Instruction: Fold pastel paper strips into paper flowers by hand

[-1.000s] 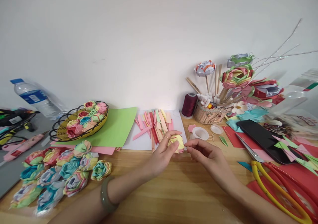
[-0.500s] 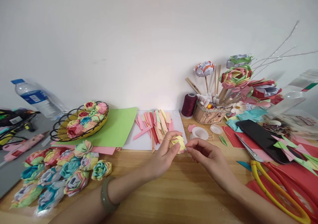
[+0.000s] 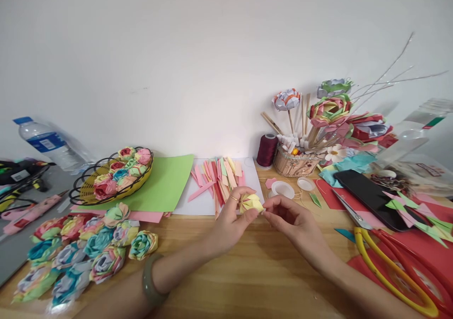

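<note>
A small yellow paper flower (image 3: 250, 203) is pinched between the thumb and fingers of my left hand (image 3: 235, 222), above the wooden table. My right hand (image 3: 288, 215) is closed in a pinch at the flower's right edge, its fingertips touching or nearly touching it. Whatever sits between those fingertips is too small to make out. Just behind both hands lies a bundle of folded paper strips (image 3: 219, 177) in pink, red, green and cream, on a white sheet (image 3: 184, 205). A round white tub (image 3: 283, 189) stands beyond my right hand, with loose thread around it.
At left are several folded paper flowers (image 3: 97, 241), a yellow basket (image 3: 87, 187), green paper (image 3: 170, 182) and a water bottle (image 3: 46, 142). At right stand a maroon thread spool (image 3: 267, 150), a flower-filled pot (image 3: 293, 163), a black phone (image 3: 371, 198) and yellow- and red-handled scissors (image 3: 361, 241).
The yellow paper flower has turned in my left hand, showing more of its pleated side. My right fingertips have moved left, right up to its edge. The view has shifted slightly.
</note>
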Demonstrator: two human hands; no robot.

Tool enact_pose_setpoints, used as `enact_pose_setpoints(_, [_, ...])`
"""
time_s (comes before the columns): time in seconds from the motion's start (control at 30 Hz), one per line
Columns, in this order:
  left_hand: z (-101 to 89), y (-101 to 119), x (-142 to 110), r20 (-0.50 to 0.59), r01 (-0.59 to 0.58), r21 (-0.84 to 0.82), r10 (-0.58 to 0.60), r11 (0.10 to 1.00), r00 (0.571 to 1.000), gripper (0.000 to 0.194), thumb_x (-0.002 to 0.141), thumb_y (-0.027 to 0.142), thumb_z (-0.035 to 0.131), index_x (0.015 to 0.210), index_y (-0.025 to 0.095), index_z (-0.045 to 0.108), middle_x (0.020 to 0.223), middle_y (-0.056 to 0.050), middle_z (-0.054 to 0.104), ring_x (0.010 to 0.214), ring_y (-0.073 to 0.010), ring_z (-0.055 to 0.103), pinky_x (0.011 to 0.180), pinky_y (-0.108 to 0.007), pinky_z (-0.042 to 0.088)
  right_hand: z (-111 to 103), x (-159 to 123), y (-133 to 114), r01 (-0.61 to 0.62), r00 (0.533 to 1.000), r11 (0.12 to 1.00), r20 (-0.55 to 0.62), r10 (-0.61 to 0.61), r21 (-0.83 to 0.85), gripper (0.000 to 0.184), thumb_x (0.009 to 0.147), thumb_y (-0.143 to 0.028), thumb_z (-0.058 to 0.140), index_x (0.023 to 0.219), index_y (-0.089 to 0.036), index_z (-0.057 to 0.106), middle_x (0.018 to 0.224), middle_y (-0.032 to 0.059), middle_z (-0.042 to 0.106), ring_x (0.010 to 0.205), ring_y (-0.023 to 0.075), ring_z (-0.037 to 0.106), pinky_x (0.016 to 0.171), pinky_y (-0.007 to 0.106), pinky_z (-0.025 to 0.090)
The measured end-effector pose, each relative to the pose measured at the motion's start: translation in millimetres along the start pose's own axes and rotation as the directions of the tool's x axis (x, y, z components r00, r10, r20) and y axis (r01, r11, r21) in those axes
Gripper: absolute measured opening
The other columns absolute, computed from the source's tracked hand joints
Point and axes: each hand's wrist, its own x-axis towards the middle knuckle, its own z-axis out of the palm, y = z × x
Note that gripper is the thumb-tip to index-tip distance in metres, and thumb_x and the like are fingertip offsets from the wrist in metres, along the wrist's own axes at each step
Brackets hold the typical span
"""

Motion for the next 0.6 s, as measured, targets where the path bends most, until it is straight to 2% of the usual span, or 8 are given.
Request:
enact_pose_setpoints(0.17, [-2.1, -4, 4, 0.014, 0.022, -0.254, -0.019, 0.967, 1.000, 0.027, 0.077, 0.027, 0.057, 0.101, 0.022, 0.043, 0.105, -0.005, 0.050, 0.100, -0.0174, 0.049, 0.081, -0.028, 0.042, 0, 0, 3, -0.023, 1.000, 0.999, -0.005, 0.023, 0.046, 0.018, 0.073, -0.035, 0.059, 0.080, -0.018, 0.059, 0.070, 0.0004, 0.057, 0.062, 0.0130, 0.052, 0.058, 0.025, 0.043])
enact_pose_setpoints(0.27, [-3.4, -8, 6, 0.016, 0.027, -0.339, -0.023, 0.940, 1.000, 0.027, 0.076, 0.027, 0.059, 0.099, 0.022, 0.044, 0.107, -0.004, 0.050, 0.097, -0.0161, 0.049, 0.078, -0.026, 0.042, 0, 0, 3, -0.040, 0.999, 0.997, 0.001, 0.040, 0.062, 0.018, 0.073, -0.035, 0.059, 0.079, -0.018, 0.061, 0.071, 0.0006, 0.059, 0.065, 0.0135, 0.054, 0.060, 0.025, 0.044])
enact_pose_setpoints(0.4, [-2.8, -12, 6, 0.033, -0.007, -0.384, 0.021, 0.923, 0.999, 0.025, 0.078, 0.027, 0.057, 0.100, 0.023, 0.047, 0.107, -0.003, 0.050, 0.096, -0.0140, 0.049, 0.082, -0.026, 0.039, 0, -1, 4, -0.052, 0.998, 0.997, -0.016, 0.052, 0.052, 0.018, 0.072, -0.035, 0.061, 0.077, -0.018, 0.063, 0.072, 0.0012, 0.062, 0.068, 0.0147, 0.056, 0.063, 0.026, 0.045])
enact_pose_setpoints(0.6, [-1.6, -18, 7, 0.045, -0.023, -0.397, 0.045, 0.918, 0.998, 0.020, 0.081, 0.028, 0.052, 0.100, 0.024, 0.045, 0.111, -0.003, 0.046, 0.099, -0.0152, 0.047, 0.083, -0.028, 0.038, 0, -1, 8, 0.022, 1.000, 1.000, -0.014, -0.022, 0.012, 0.015, 0.076, -0.032, 0.059, 0.079, -0.019, 0.062, 0.078, 0.0024, 0.063, 0.074, 0.0157, 0.059, 0.067, 0.026, 0.047])
